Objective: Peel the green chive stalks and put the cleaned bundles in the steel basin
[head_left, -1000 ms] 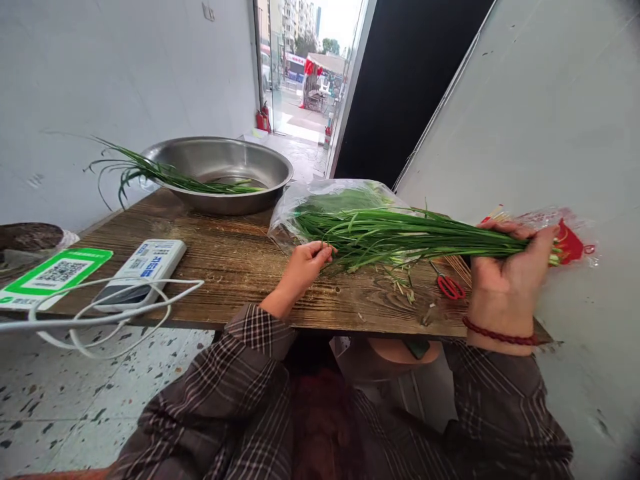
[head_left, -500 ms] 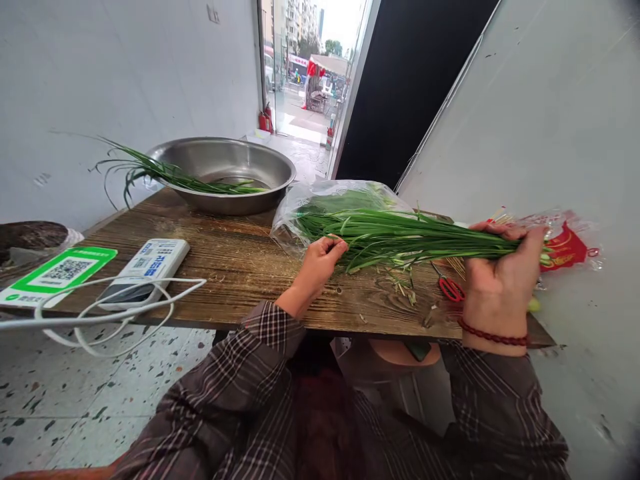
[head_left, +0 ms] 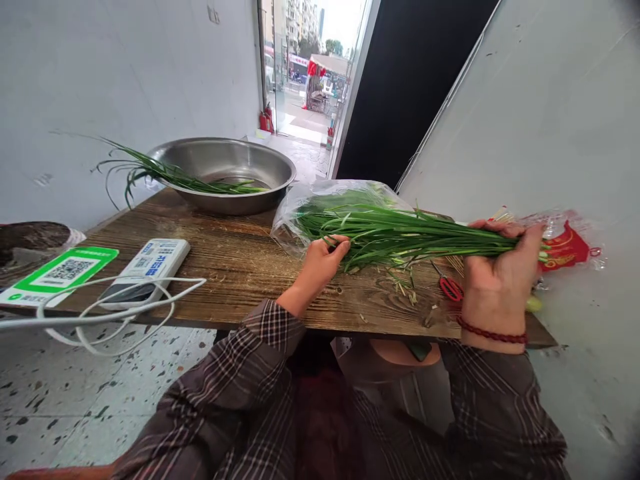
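A long bunch of garlic chives (head_left: pixel 420 233) stretches across the right half of the table, its pale stem ends to the right. My right hand (head_left: pixel 500 267), with a braided red bracelet at the wrist, is wrapped round the stems. My left hand (head_left: pixel 323 263) pinches a leaf tip at the bunch's left end. Behind the leaves lies a clear plastic bag (head_left: pixel 295 200) with more greens inside. Cut scraps (head_left: pixel 406 290) are scattered below the bunch, and red-handled scissors (head_left: pixel 451 288) lie beside my right wrist.
A steel basin (head_left: pixel 230 148) with more chives hanging over its rim stands at the back left. On the wooden table's (head_left: pixel 240 267) left are a QR-code card (head_left: pixel 65 273), a white box-shaped device (head_left: pixel 155 260) and a looped white cable (head_left: pixel 173 300). A red-printed wrapper (head_left: pixel 570 247) lies far right.
The leaves at the bunch's left end have shifted slightly upward. My left hand has moved a little to the right, still pinching. My right hand keeps its hold almost unmoved.
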The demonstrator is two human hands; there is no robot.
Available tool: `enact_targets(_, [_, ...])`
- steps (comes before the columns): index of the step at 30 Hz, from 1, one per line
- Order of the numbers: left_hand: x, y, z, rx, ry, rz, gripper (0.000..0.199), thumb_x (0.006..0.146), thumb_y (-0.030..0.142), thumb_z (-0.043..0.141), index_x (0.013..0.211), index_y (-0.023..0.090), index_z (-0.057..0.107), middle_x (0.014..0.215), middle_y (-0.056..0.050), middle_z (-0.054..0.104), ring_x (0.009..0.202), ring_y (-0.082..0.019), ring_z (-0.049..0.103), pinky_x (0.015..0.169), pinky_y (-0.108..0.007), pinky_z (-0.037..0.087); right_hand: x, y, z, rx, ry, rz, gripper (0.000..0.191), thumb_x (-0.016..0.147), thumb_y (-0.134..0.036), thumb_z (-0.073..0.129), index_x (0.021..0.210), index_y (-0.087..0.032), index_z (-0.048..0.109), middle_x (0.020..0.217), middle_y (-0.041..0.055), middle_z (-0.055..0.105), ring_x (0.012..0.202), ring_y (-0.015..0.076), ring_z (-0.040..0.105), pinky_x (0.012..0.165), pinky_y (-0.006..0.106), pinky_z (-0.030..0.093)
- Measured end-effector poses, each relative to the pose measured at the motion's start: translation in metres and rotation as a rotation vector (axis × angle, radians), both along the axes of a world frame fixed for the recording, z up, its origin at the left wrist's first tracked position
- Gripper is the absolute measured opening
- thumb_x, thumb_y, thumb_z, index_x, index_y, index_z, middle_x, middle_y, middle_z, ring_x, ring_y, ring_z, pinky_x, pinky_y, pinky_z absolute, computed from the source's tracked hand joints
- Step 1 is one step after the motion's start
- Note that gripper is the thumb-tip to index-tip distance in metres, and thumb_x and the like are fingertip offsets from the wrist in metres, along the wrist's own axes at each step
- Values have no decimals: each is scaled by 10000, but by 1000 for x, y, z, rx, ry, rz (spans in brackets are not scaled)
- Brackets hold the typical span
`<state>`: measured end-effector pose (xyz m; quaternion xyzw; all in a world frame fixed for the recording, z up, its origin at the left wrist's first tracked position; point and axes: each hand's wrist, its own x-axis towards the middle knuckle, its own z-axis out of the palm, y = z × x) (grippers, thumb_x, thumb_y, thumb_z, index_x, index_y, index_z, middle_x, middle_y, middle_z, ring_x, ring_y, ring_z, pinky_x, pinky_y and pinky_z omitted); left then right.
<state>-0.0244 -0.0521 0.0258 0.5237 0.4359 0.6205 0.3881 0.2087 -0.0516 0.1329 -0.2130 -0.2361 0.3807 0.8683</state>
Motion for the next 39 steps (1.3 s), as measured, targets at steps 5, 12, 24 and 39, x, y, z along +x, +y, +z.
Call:
enact_targets(5, [10,1,13,-36,-146,-43,323,726,438,696,652,126,659,591,14,555,603,-103,454,597,-237,362,-5,-1,-1,-5,6,51,318,910,-217,486,608,-189,389,547,-83,387,550,72,504,702,257,549])
enact_targets(12, [15,5,11,-41,-149,-11,234,716,348,702,657,129,648,608,20,557,622,-107,458,617,-240,356,-4,1,-2,-17,40,92,356,928,-318,519,620,-196,390,555,-91,371,537,69,503,677,256,559])
enact_targets(24, [1,9,-6,25,123,127,272,828,296,555,594,166,604,569,1,523,610,-134,465,586,-240,335,-6,-3,2,-21,39,37,327,916,-245,510,617,-188,392,540,-90,376,526,74,482,668,258,553])
enact_targets(39, [10,11,-4,62,78,-9,252,810,347,601,650,154,617,593,28,500,612,-116,440,617,-239,336,-8,1,-4,18,23,88,315,894,-239,515,615,-190,378,558,-88,378,526,59,494,675,254,548])
